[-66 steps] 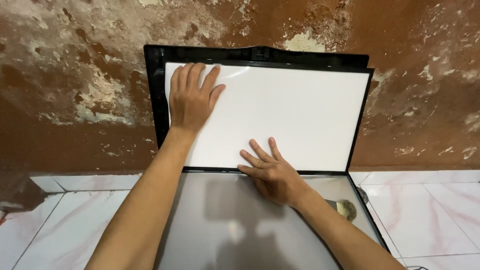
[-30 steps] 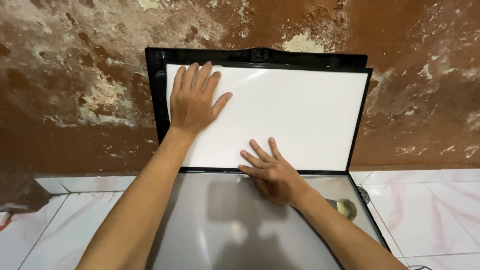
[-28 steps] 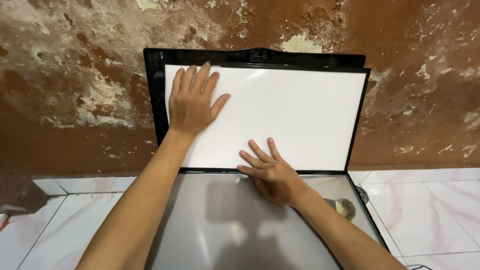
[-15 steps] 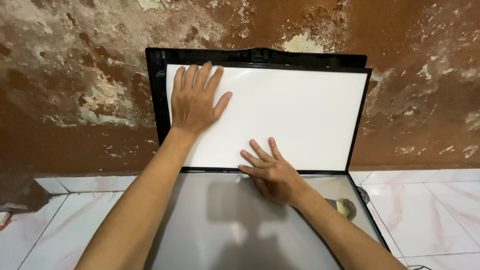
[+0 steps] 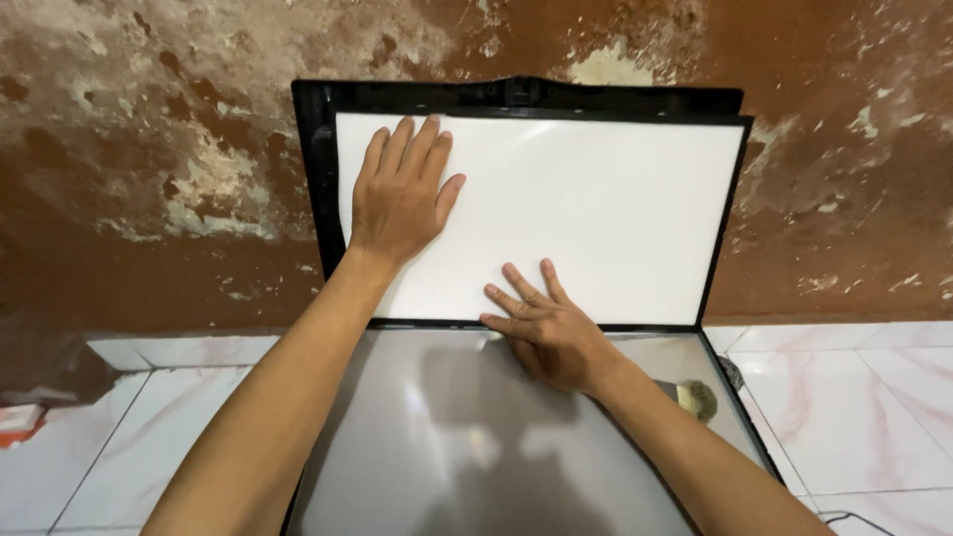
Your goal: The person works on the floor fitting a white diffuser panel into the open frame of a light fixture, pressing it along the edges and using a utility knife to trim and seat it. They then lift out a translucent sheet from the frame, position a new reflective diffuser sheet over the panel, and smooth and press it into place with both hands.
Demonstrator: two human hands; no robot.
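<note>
A white sheet (image 5: 586,218) is seated in a black frame (image 5: 316,169) propped upright against a stained wall (image 5: 149,149), above a glossy grey panel (image 5: 447,447) lying on the tiled floor (image 5: 874,397). The left hand (image 5: 402,199) is pressed flat on the sheet's upper left area; the right hand (image 5: 551,333) is spread at its lower edge. Neither grip is closed; nothing is grasped. The sheet is judged thin, light, flexible and easily creased, so handling by the edges is advised.
</note>
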